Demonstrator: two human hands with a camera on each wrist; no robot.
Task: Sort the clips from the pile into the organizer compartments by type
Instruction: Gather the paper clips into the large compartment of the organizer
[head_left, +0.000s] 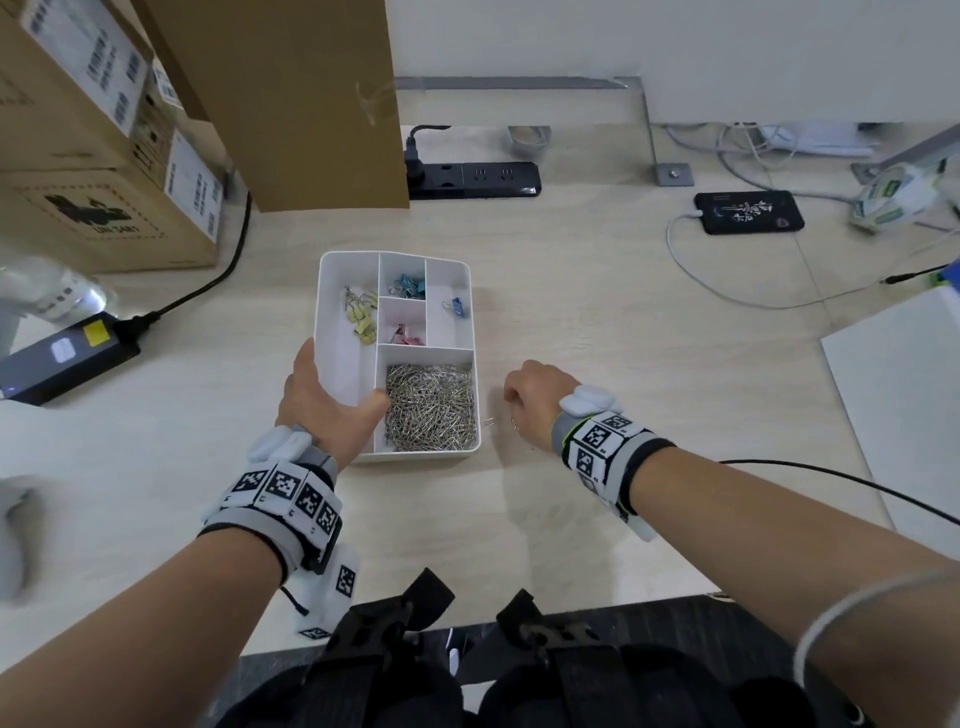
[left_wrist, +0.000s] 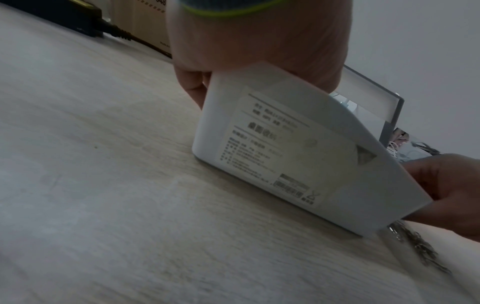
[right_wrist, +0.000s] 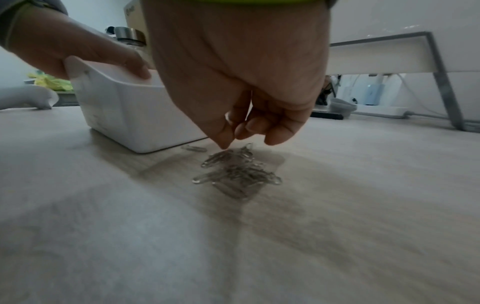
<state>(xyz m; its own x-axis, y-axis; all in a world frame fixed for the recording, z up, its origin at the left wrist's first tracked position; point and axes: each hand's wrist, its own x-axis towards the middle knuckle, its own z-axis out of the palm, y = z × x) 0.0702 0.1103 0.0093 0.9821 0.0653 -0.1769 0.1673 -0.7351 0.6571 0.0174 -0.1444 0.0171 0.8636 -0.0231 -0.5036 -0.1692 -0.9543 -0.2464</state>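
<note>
My right hand (right_wrist: 233, 86), fingers curled, pinching nothing visible, hovers directly over the small silver wire paperclip heap (right_wrist: 237, 174); my left hand (head_left: 324, 400) grips the white plastic organizer (head_left: 465, 275) just leftward.

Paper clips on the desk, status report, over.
Left hand grips the organizer rim. Right hand fingertips at the loose paper clips, grasp unclear. Silver compartment nearly full. Nothing in the way.

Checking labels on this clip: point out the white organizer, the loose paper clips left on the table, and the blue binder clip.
white organizer (head_left: 340, 312), head view, on its left inner wall.
loose paper clips (right_wrist: 239, 174), right wrist view, middle of the small pile.
blue binder clip (head_left: 457, 306), head view, on its blue body.
</note>
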